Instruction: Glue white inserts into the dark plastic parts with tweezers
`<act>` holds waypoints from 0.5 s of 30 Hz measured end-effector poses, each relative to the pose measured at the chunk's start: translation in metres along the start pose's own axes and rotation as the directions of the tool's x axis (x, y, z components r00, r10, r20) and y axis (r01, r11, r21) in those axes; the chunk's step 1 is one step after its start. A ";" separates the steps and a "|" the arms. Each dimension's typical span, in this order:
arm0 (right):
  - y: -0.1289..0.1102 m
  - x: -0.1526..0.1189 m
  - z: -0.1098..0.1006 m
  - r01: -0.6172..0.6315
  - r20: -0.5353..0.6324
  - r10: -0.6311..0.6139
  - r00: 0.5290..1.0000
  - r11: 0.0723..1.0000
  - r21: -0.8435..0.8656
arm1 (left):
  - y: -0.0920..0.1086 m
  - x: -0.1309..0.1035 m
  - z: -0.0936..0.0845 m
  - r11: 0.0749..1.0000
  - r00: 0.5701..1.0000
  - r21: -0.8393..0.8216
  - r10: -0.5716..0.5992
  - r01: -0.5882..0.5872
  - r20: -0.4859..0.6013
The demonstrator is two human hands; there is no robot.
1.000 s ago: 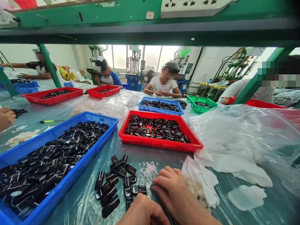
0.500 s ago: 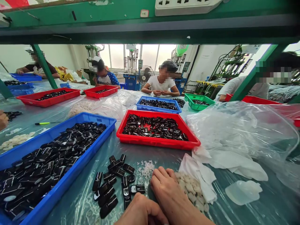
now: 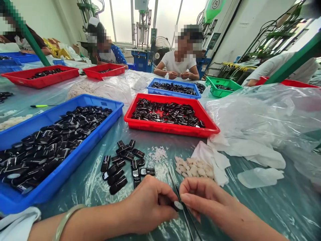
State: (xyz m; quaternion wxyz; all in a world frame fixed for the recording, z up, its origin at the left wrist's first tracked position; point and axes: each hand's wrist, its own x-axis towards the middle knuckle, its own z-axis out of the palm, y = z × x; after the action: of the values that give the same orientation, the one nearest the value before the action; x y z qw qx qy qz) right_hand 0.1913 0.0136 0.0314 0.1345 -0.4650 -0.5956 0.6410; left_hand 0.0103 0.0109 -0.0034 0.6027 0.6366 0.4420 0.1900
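Note:
My left hand [image 3: 152, 206] is closed around a small dark piece [image 3: 178, 205] whose pale grey oval end sticks out between thumb and fingers. Close by on the right, my right hand [image 3: 205, 197] has its thumb and fingertips pinched together near that end; whatever they hold is hidden. Slender dark tweezers [image 3: 186, 214] lie between the two hands, pointing away from me. Just beyond my left hand is a loose group of glossy black pieces [image 3: 116, 175]. Small white scraps [image 3: 157, 154] and a pile of cream-coloured pads [image 3: 194, 167] are on the plastic-covered table.
A blue tray [image 3: 99, 140] full of black pieces stands at left, with a red tray [image 3: 173, 130] ahead. Crumpled clear plastic [image 3: 263, 113], a white cloth [image 3: 213, 160] and a translucent bottle [image 3: 259, 177] lie at right. Co-workers sit across the table.
My view has tilted down. My right hand has drawn back from beside the cream pads towards me, uncovering them. The left hand now shows the dark piece, and the tweezers have come into sight.

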 end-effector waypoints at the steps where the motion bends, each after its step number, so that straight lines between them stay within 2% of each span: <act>1: 0.001 0.001 0.001 -0.033 0.021 0.032 0.999 0.998 0.056 | 0.000 0.000 0.000 1.000 1.000 0.008 0.004 -0.004 0.001; 7: 0.000 0.008 0.004 -0.099 0.062 0.089 0.994 0.980 0.175 | 0.000 0.000 -0.002 1.000 0.999 -0.006 0.018 -0.018 0.039; 15: 0.003 0.007 0.003 -0.115 0.073 0.104 0.992 0.979 0.166 | -0.005 0.000 -0.002 0.997 0.996 -0.036 0.065 -0.063 0.058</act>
State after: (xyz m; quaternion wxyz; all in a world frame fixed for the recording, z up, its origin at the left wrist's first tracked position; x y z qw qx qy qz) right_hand 0.1862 0.0157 0.0251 0.1190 -0.4631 -0.5163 0.7105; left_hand 0.0069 0.0115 -0.0075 0.6199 0.6453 0.4002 0.1979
